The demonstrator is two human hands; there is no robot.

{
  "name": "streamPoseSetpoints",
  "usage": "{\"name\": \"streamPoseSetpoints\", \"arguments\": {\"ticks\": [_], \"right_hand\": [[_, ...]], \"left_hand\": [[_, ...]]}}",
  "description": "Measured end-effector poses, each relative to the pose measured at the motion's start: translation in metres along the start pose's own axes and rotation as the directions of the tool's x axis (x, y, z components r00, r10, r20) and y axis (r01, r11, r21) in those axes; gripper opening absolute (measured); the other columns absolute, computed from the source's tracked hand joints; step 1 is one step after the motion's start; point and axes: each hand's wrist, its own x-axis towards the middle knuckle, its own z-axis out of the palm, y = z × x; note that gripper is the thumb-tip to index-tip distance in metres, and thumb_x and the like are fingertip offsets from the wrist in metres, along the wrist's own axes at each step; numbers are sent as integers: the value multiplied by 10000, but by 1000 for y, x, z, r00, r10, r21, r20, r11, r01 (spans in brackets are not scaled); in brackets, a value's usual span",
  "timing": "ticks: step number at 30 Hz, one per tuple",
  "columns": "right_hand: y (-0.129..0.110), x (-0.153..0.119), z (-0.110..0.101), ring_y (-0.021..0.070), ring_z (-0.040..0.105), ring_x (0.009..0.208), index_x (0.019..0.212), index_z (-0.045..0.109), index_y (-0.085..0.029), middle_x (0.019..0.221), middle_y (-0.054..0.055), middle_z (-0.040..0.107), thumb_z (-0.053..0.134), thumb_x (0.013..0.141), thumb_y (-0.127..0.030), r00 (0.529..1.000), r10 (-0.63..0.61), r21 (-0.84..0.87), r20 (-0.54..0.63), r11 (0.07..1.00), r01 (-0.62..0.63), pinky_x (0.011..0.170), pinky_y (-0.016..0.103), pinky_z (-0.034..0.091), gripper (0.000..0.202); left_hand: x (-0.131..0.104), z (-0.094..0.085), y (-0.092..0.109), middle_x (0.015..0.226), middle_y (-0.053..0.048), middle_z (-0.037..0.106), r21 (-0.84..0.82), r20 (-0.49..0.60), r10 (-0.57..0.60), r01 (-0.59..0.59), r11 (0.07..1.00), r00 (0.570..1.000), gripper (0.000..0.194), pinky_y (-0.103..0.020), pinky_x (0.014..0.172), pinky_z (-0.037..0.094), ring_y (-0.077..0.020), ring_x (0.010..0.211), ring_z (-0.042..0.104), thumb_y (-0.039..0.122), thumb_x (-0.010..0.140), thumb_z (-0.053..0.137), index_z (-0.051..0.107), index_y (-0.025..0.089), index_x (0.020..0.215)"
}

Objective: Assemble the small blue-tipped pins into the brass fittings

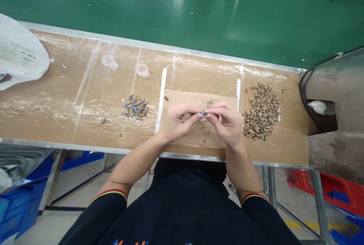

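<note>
Above the cardboard sheet (pixel 184 138) at the middle of the bench, my left hand (pixel 180 121) and my right hand (pixel 226 121) meet at the fingertips. Both pinch a small blue and brass-coloured part (pixel 203 113) between thumb and fingers. More blue shows just above it, near my right fingertips. A pile of small brass-coloured parts (pixel 263 112) lies to the right of my right hand. Left of my left hand sits a smaller pile of blue and brass parts (pixel 135 107), with a few loose ones (pixel 105 121) farther left.
Two clear plastic pieces (pixel 109 62) (pixel 142 70) lie toward the back left. A white bag (pixel 21 53) covers the far left. White tape strips (pixel 160 101) flank the cardboard sheet. A metal housing with a black cable (pixel 303 89) bounds the right; a green surface (pixel 170 13) lies beyond.
</note>
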Motion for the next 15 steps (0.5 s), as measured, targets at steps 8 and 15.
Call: {"name": "streamPoseSetpoints", "arguments": {"ticks": [8,15], "right_hand": [[-2,-1,-4,146,702,738,967,793,-265,854,13,771,690,961,-215,998,8,-26,69,1000,-6,642,298,598,115],[-3,-1,-5,142,715,750,979,775,-258,871,9,779,683,952,-154,995,-32,-145,96,988,46,658,280,604,141]], "left_hand": [[4,-4,2,805,-34,802,130,55,178,-184,974,982,36,-212,670,597,-120,716,756,177,941,725,756,182,925],[4,-8,0,764,-22,781,275,133,182,-212,938,974,116,-229,623,581,-123,672,734,235,986,661,733,198,904]]}}
